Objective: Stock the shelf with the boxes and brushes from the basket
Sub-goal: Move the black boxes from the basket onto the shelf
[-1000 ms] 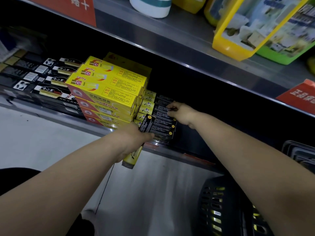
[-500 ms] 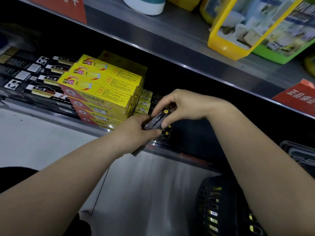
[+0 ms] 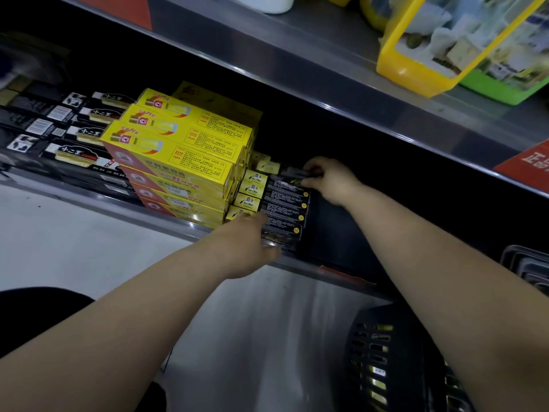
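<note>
Head view: looking down and forward at a store shelf, both bare forearms reaching in from 6 o'clock.
Shelf [image 3: 166, 217]: a grey metal lip runs slantwise from 9 o'clock down toward 4 o'clock, with stock lying in the dark bay behind it.
Upper shelf [image 3: 297, 63]: a grey board across 12 to 3 o'clock, carrying a yellow tray [image 3: 395, 63] with a green tray [image 3: 505, 90] just beside it at 2 o'clock.
Basket [image 3: 386, 352]: black and perforated, on the floor at 5 o'clock, partly behind the right forearm, with yellow showing through its holes.
Yellow boxes [image 3: 178, 150]: a stack several layers high at 10 o'clock of centre, on the shelf.
Brush packs [image 3: 59, 129]: black packs lying flat in rows at 9 o'clock, touching the yellow stack's left side.
Dark boxes [image 3: 282, 203]: small black cartons with yellow ends, packed side by side at centre, against the yellow stack at their 9 o'clock.
Left hand [image 3: 246, 242]: back upward, touching the near cartons at their 7 o'clock; fingers blurred, so I cannot tell the grip.
Right hand [image 3: 329, 179]: thumb and fingers pinch the far box [image 3: 292, 174] at the row's 12 o'clock end.
</note>
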Tool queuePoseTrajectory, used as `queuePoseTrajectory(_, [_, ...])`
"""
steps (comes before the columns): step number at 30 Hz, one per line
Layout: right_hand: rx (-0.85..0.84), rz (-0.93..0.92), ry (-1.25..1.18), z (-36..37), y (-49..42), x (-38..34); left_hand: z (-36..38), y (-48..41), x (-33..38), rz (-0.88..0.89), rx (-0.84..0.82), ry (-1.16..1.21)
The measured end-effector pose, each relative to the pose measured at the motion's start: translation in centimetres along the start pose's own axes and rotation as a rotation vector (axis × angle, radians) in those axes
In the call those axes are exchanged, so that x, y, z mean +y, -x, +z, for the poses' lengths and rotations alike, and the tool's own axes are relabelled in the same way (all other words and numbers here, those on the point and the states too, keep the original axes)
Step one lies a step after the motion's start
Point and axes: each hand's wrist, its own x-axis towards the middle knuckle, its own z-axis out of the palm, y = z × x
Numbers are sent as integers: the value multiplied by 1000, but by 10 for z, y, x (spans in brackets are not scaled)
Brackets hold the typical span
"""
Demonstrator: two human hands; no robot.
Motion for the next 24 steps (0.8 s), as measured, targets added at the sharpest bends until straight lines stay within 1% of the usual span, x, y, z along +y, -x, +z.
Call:
queuePoseTrajectory(4, [-79,-26,13,19,-2,-5,1,-4,-1,-14,-48,-45])
queuePoseTrajectory(12, [-186,33,5,10,14,-8,5,-9,-2,-9,-23,-98])
queuePoseTrajectory(14, [-217,118,-71,3,15,-8,6,-10,-2,-14,-21,-97])
queuePoseTrajectory(17, [-347,307,-359,0,24,-7,7,-10,-2,-18,-18,-91])
queuePoseTrajectory(19, [-391,351,-452,5,27,-8,6,-11,-3,-15,-19,-86])
queuePoseTrajectory(21, [-390,352,-441,11,28,-12,6,-10,-2,-7,-16,-75])
queuePoseTrajectory(24, [-375,344,-358,16,28,-16,5,-8,0,3,-2,-63])
